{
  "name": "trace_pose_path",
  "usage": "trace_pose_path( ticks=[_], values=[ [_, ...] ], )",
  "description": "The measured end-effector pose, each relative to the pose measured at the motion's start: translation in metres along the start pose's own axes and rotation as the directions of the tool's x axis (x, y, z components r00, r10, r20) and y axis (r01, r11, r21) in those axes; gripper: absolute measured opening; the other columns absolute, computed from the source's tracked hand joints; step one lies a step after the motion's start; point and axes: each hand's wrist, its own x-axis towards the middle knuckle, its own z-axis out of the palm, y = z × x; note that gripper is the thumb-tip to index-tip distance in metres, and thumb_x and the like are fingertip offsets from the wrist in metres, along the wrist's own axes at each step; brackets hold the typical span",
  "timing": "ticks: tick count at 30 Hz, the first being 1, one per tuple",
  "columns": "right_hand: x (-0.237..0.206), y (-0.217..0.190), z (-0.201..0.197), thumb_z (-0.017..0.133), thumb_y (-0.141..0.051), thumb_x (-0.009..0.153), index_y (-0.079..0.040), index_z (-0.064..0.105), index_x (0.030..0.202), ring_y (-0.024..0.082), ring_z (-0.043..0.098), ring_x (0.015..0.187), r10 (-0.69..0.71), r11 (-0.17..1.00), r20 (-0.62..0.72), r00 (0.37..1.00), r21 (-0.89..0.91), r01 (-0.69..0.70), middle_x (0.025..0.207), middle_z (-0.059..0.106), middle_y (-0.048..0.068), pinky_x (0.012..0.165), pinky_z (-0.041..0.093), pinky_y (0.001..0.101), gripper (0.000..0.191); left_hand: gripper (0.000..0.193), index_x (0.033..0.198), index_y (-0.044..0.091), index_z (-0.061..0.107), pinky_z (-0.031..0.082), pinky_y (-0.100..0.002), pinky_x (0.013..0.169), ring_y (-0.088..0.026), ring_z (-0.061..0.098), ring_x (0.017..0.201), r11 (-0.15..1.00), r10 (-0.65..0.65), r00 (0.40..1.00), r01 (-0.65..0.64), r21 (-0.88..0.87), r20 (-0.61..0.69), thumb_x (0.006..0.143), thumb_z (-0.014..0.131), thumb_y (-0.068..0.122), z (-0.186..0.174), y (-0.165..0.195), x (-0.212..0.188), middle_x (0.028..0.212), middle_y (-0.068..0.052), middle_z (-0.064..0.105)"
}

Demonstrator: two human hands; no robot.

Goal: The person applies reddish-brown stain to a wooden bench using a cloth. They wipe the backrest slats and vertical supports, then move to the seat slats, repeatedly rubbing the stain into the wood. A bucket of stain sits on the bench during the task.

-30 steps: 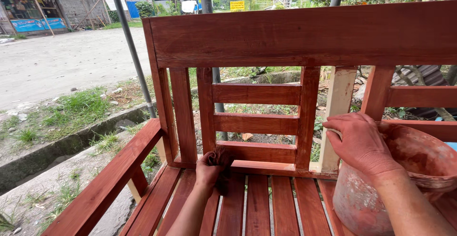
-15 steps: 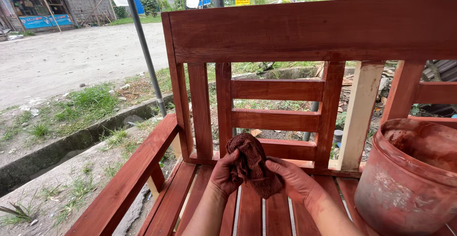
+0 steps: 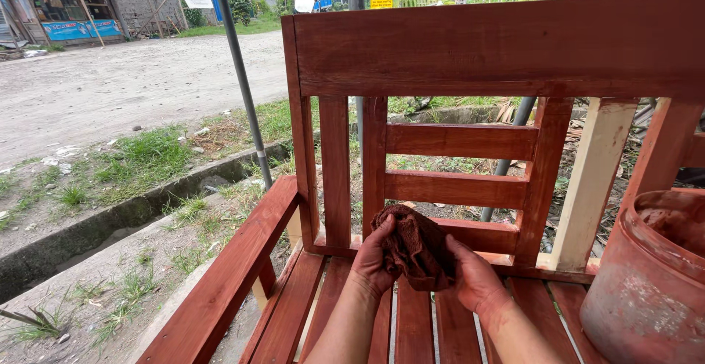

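**Both hands bunched on the stain rag, low over the bench seat**

Fingers curled tight, both sets, into one dark reddish-brown rag [image 3: 413, 249]. Left hand [image 3: 376, 258] gripping the rag's left side, thumb up on top near the upper edge. Right hand [image 3: 474, 279] clamped on the right side, fingers wrapped underneath, skin smeared red. Rag crumpled into a wad between the two palms, held just above the seat slats [image 3: 415, 327], right in front of the lowest back rail [image 3: 477, 235]. Around that, a red-stained wooden bench [image 3: 499, 45], broad top rail far and high, armrest [image 3: 235, 268] running near-left. One upright slat [image 3: 592, 180] on the right bare and pale, unstained. Near right, a stain-caked reddish bucket [image 3: 646, 290] sitting on the seat, close beside the right wrist. Beyond the bench on the far left, grass, a concrete gutter [image 3: 110, 221], a dirt road.
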Motion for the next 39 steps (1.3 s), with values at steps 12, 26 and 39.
trace_pose_path(
  ticks=[12,26,39],
  values=[
    [0.009,-0.008,0.037,0.074,-0.012,0.080,-0.015,0.060,0.135,0.020,0.068,0.108,-0.015,0.895,0.117,0.993,-0.441,0.066,0.120,0.072,0.006,0.093,0.056,0.0397,0.056,0.036,0.122,0.004,0.068,0.065,-0.045,0.076,-0.030,0.077,0.085,0.945,-0.285,0.910,0.320,0.074,-0.301,0.105,0.054,0.032,-0.046,-0.024,0.005,0.106,-0.015,0.078],
    [0.071,0.011,0.099,0.063,-0.012,0.077,-0.005,0.063,0.121,0.020,0.066,0.088,-0.144,0.579,0.132,0.981,-0.792,0.192,0.101,0.073,0.013,0.078,0.055,0.0346,0.045,0.035,0.115,0.007,0.068,0.063,-0.045,0.079,-0.028,0.074,0.084,0.973,-0.175,0.899,0.221,0.070,-0.401,0.105,0.053,0.037,-0.068,0.019,0.019,0.101,-0.012,0.077],
    [0.037,-0.013,0.088,0.068,-0.013,0.076,-0.002,0.050,0.140,0.016,0.066,0.103,-0.332,0.456,0.280,0.901,-0.789,0.413,0.116,0.070,0.007,0.091,0.053,0.0317,0.068,0.036,0.115,0.005,0.068,0.063,-0.041,0.070,-0.026,0.075,0.084,0.954,-0.161,0.923,0.237,0.186,-0.349,0.103,0.053,0.035,-0.013,0.017,-0.008,0.101,-0.011,0.077]
  ],
)
